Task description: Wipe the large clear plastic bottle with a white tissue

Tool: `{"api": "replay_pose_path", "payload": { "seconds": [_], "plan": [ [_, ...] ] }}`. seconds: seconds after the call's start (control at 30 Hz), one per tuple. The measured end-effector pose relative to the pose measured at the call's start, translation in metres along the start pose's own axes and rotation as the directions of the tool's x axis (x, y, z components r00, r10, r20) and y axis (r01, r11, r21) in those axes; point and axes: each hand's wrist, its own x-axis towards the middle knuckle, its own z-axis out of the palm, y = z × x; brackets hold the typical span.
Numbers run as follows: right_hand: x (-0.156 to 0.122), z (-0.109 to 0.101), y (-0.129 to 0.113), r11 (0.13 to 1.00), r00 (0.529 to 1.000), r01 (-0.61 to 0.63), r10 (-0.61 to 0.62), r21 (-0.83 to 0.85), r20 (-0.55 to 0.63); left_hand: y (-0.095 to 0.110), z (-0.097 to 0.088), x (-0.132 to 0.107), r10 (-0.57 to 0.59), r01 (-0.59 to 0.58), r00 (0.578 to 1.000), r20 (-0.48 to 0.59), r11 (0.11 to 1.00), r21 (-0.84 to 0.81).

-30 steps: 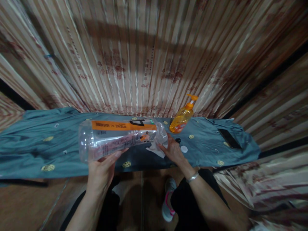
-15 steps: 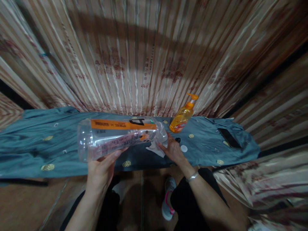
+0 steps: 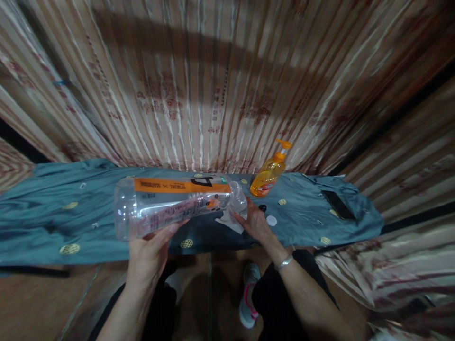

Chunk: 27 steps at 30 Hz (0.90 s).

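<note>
A large clear plastic bottle (image 3: 177,203) with an orange printed band lies sideways in the air over the cloth, its neck pointing right. My left hand (image 3: 151,246) is closed around its underside near the base. At the neck, my right hand (image 3: 256,222) is closed on a white tissue (image 3: 230,220) and presses it at the bottle's mouth; some of its fingers are hidden behind the neck. Just right of that hand lie a small black object (image 3: 262,208) and a white round cap (image 3: 271,220).
An orange pump bottle (image 3: 266,177) with yellow liquid stands behind my right hand. A dark phone (image 3: 338,204) lies farther right. Blue-green patterned cloth (image 3: 88,203) covers the narrow table, with a patterned curtain (image 3: 199,85) hanging behind it.
Both hands keep their hold with almost no movement. The view has shifted very slightly; the bottle and tissue stay in nearly the same place.
</note>
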Motion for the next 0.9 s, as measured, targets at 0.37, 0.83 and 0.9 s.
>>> {"api": "replay_pose_path", "payload": {
  "seconds": [0.37,0.83,0.9],
  "plan": [
    [0.0006,0.0004,-0.0005,1.0,1.0,0.0,0.0,-0.009,-0.007,0.0,0.0003,0.0003,-0.015,0.015,1.0,-0.004,1.0,0.019],
    [0.0005,-0.0008,0.0001,1.0,1.0,-0.003,0.003,-0.005,0.003,0.0048,0.0037,0.0016,-0.018,0.018,1.0,-0.004,0.999,0.051],
    [0.0004,-0.0004,0.0,1.0,1.0,-0.002,0.002,-0.003,0.002,0.0033,0.0028,0.0013,-0.023,0.023,1.0,0.003,0.999,0.045]
  ]
}}
